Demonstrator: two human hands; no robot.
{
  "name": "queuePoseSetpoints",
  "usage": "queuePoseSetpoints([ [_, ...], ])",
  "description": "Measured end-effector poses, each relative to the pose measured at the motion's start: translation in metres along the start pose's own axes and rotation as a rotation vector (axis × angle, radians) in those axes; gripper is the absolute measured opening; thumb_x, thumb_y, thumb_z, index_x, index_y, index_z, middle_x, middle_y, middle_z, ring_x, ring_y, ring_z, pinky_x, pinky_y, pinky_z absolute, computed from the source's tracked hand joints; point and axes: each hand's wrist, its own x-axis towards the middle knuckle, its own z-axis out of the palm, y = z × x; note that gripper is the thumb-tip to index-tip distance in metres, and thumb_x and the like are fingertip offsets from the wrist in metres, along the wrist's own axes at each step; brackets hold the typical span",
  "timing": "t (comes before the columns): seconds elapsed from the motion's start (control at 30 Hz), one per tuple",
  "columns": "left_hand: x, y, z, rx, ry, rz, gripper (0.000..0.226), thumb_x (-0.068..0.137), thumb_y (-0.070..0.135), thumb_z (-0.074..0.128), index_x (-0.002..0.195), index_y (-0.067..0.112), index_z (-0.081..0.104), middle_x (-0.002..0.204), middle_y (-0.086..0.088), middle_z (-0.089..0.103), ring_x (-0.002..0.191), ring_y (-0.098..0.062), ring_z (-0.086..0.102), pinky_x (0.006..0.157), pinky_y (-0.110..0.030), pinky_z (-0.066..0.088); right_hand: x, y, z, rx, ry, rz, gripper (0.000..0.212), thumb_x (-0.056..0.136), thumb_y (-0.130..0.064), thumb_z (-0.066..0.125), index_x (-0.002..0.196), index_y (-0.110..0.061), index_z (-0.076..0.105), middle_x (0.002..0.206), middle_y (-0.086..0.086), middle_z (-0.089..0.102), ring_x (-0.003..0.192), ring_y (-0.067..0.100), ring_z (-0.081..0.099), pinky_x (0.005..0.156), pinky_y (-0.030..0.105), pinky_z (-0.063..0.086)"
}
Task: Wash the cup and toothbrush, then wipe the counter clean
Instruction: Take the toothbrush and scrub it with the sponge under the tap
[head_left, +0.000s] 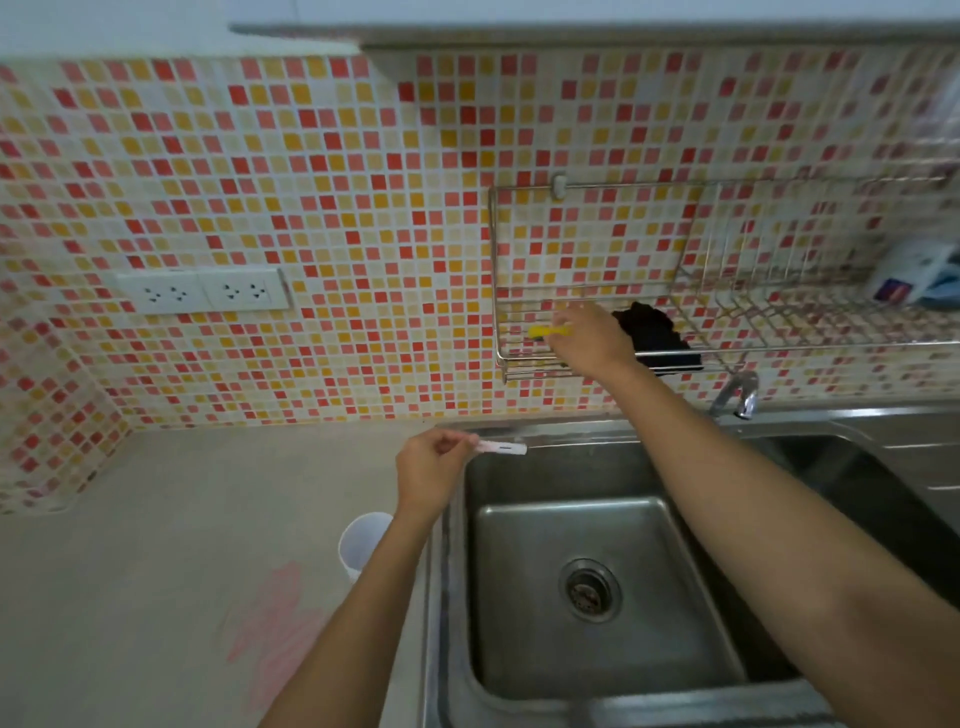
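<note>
Head: toothbrush (501, 447) held, cup (362, 538) on counter (156, 519).
The left hand (434, 467) pinched the toothbrush handle over the sink (519, 483) rim; the right hand (592, 338) gripped a yellow item (545, 331) at the rack (779, 344). The cup, beside the sink, was likely light and slick: grasp round its wall.

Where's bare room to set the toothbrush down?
Free: grey counter between tiled wall and white plastic cup, behind the pink smear; steel sink basin around its drain. Crowded: wire wall rack's left end: right hand gripping yellow tool, black cloth.
</note>
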Motion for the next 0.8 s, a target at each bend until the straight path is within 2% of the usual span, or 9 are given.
queuePoseSetpoints([
  [0.1,-0.002,0.008,0.012,-0.067,0.012,-0.052,0.018,0.086,0.03,0.07,0.081,0.013,0.075,0.081,-0.001,0.072,0.08,-0.015,0.065,0.074,-0.023,0.047,0.011,0.0,-0.003,0.03,-0.164,0.049,0.032,0.087,-0.033,0.064,0.114,-0.016,0.062,0.122,0.002,0.057,0.106,0.023,0.055,0.085,0.033,0.047],
  [0.2,-0.001,0.013,0.027,-0.11,0.013,-0.069,0.019,0.086,0.031,0.07,0.079,0.013,0.073,0.083,-0.002,0.072,0.084,-0.018,0.066,0.077,-0.027,0.05,0.016,0.003,-0.008,0.079,-0.156,0.035,0.015,0.088,-0.014,0.059,0.103,-0.016,0.059,0.124,0.007,0.057,0.106,0.025,0.055,0.084,0.033,0.05],
  [0.27,0.0,0.014,0.037,-0.15,0.02,-0.086,0.019,0.086,0.032,0.069,0.08,0.014,0.071,0.084,-0.001,0.073,0.086,-0.019,0.067,0.083,-0.033,0.054,0.017,0.009,-0.008,0.141,-0.097,-0.028,0.02,0.089,-0.014,0.058,0.108,-0.021,0.054,0.126,0.009,0.055,0.101,0.025,0.057,0.076,0.031,0.051],
  [0.33,-0.001,0.014,0.049,-0.184,0.033,-0.101,0.018,0.086,0.035,0.069,0.08,0.018,0.07,0.089,0.0,0.072,0.088,-0.018,0.067,0.087,-0.038,0.055,0.009,0.013,-0.011,0.252,0.028,-0.147,0.032,0.09,-0.018,0.058,0.121,-0.025,0.052,0.121,0.009,0.054,0.089,0.019,0.055,0.065,0.024,0.044],
  [0.4,-0.004,0.021,0.061,-0.198,0.05,-0.103,0.016,0.087,0.034,0.068,0.078,0.021,0.069,0.09,0.001,0.071,0.088,-0.015,0.067,0.086,-0.034,0.054,-0.011,0.016,-0.017,0.396,0.176,-0.243,0.044,0.09,-0.017,0.057,0.133,-0.026,0.051,0.118,0.007,0.048,0.089,0.012,0.048,0.068,0.008,0.036],
  [0.47,-0.006,0.03,0.074,-0.212,0.073,-0.094,0.011,0.087,0.026,0.069,0.079,0.02,0.069,0.084,0.006,0.071,0.086,-0.011,0.066,0.081,-0.026,0.052,-0.041,0.026,-0.021,0.496,0.287,-0.295,0.047,0.088,-0.013,0.059,0.134,-0.024,0.053,0.111,0.003,0.045,0.084,0.006,0.046,0.069,0.001,0.034],
  [0.57,-0.011,0.042,0.095,-0.254,0.07,-0.079,0.009,0.084,0.021,0.072,0.087,0.013,0.073,0.082,0.01,0.07,0.083,-0.008,0.066,0.076,-0.018,0.05,-0.084,0.055,-0.013,0.533,0.341,-0.345,0.044,0.089,-0.01,0.058,0.131,-0.023,0.058,0.103,0.0,0.042,0.073,0.003,0.048,0.062,0.005,0.039],
  [0.7,-0.014,0.046,0.127,-0.33,0.126,-0.134,0.015,0.08,0.018,0.076,0.092,0.009,0.075,0.084,0.003,0.074,0.077,-0.005,0.067,0.065,-0.007,0.048,-0.103,0.1,0.021,0.393,0.201,-0.355,0.05,0.089,-0.011,0.059,0.135,-0.03,0.052,0.101,-0.005,0.038,0.079,0.003,0.049,0.071,0.012,0.048],
  [0.8,-0.014,0.047,0.15,-0.37,0.131,-0.129,0.018,0.077,0.018,0.078,0.093,0.009,0.076,0.085,0.0,0.075,0.08,-0.011,0.07,0.076,-0.017,0.053,-0.096,0.129,0.035,0.334,0.155,-0.287,0.055,0.088,-0.011,0.061,0.137,-0.032,0.048,0.099,-0.002,0.037,0.075,0.005,0.048,0.072,0.021,0.053],
])
